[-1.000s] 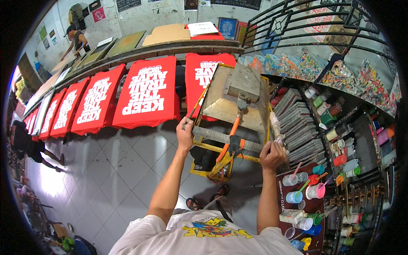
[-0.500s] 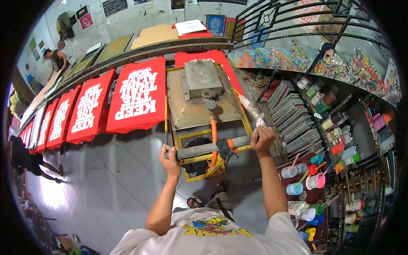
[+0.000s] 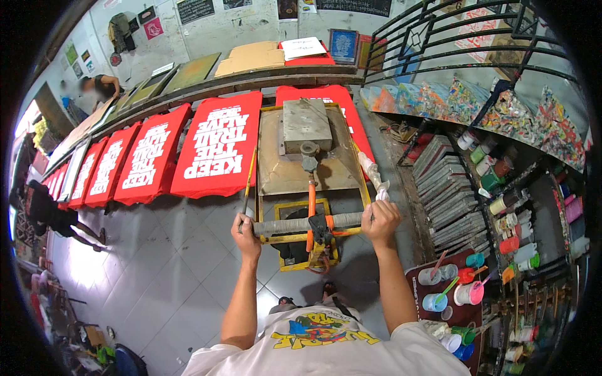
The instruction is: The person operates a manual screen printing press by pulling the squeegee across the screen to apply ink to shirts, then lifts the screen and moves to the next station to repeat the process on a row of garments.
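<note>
Both hands are closed on a crossbar handle [image 3: 282, 226] wrapped in grey tape. My left hand [image 3: 246, 235] grips its left end, beside a thin rod. My right hand [image 3: 381, 223] holds the right end, against a bar wrapped in pale cloth [image 3: 371, 170]. The bar belongs to a yellow-framed rig [image 3: 335, 252] with a wide metal hood [image 3: 279, 174] and a grey box [image 3: 307, 122] on top. From the hood's fitting an orange hose [image 3: 311, 203] runs down to the bar, where black tape binds it. The hood hangs over a red shirt [image 3: 359, 125], hiding most of it.
Red shirts [image 3: 188, 178] with white lettering lie in a row to the left. A person [image 3: 103, 88] stands at the far left, and another [image 3: 53, 210] nearer. To the right are stacked flat frames [image 3: 439, 197], paint pots on a small table [image 3: 411, 282], and metal railings [image 3: 451, 31].
My view has turned slightly left. The rig has swung a little left against the shirts and now stands straighter before me. Both hands keep their grip on the bar.
</note>
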`<act>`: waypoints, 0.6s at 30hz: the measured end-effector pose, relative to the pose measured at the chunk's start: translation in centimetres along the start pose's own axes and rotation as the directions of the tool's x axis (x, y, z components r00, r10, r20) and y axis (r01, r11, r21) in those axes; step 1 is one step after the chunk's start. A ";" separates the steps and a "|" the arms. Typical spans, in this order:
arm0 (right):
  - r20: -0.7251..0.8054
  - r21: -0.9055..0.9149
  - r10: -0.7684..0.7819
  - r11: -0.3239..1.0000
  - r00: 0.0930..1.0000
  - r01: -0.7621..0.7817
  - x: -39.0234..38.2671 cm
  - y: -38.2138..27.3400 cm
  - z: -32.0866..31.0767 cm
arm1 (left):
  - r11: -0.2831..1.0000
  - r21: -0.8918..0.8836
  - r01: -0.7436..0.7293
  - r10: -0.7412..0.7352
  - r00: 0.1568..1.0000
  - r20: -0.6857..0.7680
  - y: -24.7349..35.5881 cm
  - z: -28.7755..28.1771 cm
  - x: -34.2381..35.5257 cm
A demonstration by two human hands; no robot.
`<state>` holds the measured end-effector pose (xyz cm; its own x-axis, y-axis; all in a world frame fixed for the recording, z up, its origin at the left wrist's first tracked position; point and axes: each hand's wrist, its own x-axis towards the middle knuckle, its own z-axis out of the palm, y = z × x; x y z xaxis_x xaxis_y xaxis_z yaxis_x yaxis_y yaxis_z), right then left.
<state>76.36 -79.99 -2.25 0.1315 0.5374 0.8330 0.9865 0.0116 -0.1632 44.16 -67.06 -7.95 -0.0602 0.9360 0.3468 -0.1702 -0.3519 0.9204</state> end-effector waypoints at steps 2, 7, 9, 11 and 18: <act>-0.018 0.014 -0.004 1.000 1.000 0.004 0.0 0.0 0.0 | 0.999 0.029 0.018 -0.017 0.999 -0.032 0.3 0.3 -0.1; -0.023 0.042 0.005 0.999 1.000 -0.004 0.0 -0.1 0.0 | 0.992 0.114 -0.056 0.059 0.998 -0.022 0.8 0.4 -0.2; -0.020 0.044 -0.007 0.999 1.000 0.008 -0.1 0.2 -0.1 | 0.993 0.102 -0.061 0.064 0.998 -0.027 1.0 0.6 0.0; -0.016 0.054 -0.014 0.998 1.000 0.015 -0.1 0.3 -0.2 | 0.999 0.033 -0.037 0.038 0.999 -0.031 0.9 0.5 -0.3; -0.007 0.083 -0.021 0.996 1.000 0.022 0.1 0.3 -0.4 | 0.996 0.004 -0.086 0.086 0.992 -0.089 0.8 1.3 0.0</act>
<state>76.76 -80.26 -1.97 0.1110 0.5309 0.8401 0.9777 0.0932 -0.1880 45.28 -67.39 -6.98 -0.1616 0.8987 0.4076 -0.1601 -0.4315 0.8878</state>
